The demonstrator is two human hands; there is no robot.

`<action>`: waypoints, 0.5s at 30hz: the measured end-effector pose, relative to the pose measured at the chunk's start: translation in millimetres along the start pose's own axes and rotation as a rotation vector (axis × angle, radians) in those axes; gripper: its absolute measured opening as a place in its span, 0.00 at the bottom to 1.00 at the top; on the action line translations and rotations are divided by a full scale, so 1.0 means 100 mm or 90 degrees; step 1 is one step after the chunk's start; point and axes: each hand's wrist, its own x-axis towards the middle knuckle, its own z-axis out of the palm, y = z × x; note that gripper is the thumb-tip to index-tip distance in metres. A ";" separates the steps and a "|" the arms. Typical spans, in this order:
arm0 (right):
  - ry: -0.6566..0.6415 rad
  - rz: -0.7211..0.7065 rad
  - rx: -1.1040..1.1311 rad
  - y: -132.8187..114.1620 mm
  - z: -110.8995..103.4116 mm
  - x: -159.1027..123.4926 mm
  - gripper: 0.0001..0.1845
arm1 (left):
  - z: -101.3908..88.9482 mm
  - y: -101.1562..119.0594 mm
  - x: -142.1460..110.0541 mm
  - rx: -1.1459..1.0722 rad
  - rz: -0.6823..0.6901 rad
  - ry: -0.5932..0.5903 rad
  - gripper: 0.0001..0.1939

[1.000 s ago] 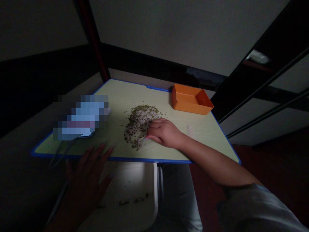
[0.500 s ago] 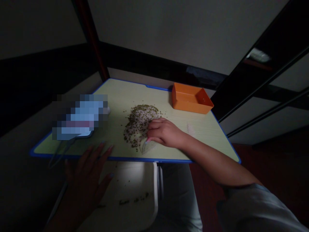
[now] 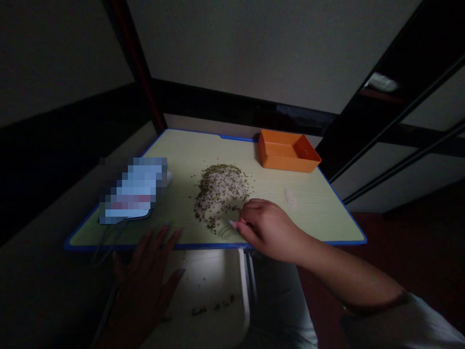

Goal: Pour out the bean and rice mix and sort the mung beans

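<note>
A mixed heap of small dark-green beans (image 3: 221, 169) and pale rice-like grains (image 3: 221, 186) is spread on the pale yellow-green table (image 3: 189, 145). My right hand (image 3: 271, 228) is at the heap's lower right edge, fingers curled inward and thumb pointing left. Whatever its fingers enclose is hidden. Faint curved streaks (image 3: 227, 230) show on the tabletop just left of the thumb. My left hand (image 3: 148, 276), in shadow, has its fingers spread near the table's front edge, holding nothing visible. A white tray (image 3: 245, 291) lies below that edge, with dark bits like beans inside.
An orange open box (image 3: 288, 164) stands at the back right. Nearer me is a small patch of pale grains (image 3: 290, 198). A pixelated, bright phone-like device (image 3: 134, 191) lies at the left with a cable. The table has a blue rim (image 3: 308, 244); walls stand behind.
My right hand has drawn back from the heap, toward me and slightly right, its fingers more curled. The view has shifted a little; my left hand stays spread near the edge.
</note>
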 end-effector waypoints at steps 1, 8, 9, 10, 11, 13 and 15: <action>-0.007 0.039 0.021 -0.05 0.05 -0.01 0.18 | 0.00 0.00 0.00 -0.003 0.001 -0.001 0.34; 0.050 0.203 0.109 -0.21 0.42 -0.11 0.19 | -0.01 0.01 0.00 -0.018 0.011 0.007 0.33; 0.058 0.220 0.115 -0.23 0.45 -0.13 0.19 | 0.00 0.00 0.00 -0.019 0.017 0.005 0.33; 0.064 0.237 0.121 -0.25 0.46 -0.15 0.19 | 0.01 -0.01 0.00 -0.020 0.022 0.003 0.33; 0.070 0.253 0.125 -0.26 0.47 -0.17 0.19 | 0.01 -0.02 0.00 -0.020 0.025 0.001 0.33; 0.083 0.288 0.126 -0.30 0.48 -0.19 0.18 | 0.01 -0.03 0.00 -0.018 0.024 0.003 0.33; 0.086 0.321 0.119 -0.31 0.48 -0.19 0.18 | 0.00 -0.03 0.00 -0.014 0.030 0.005 0.34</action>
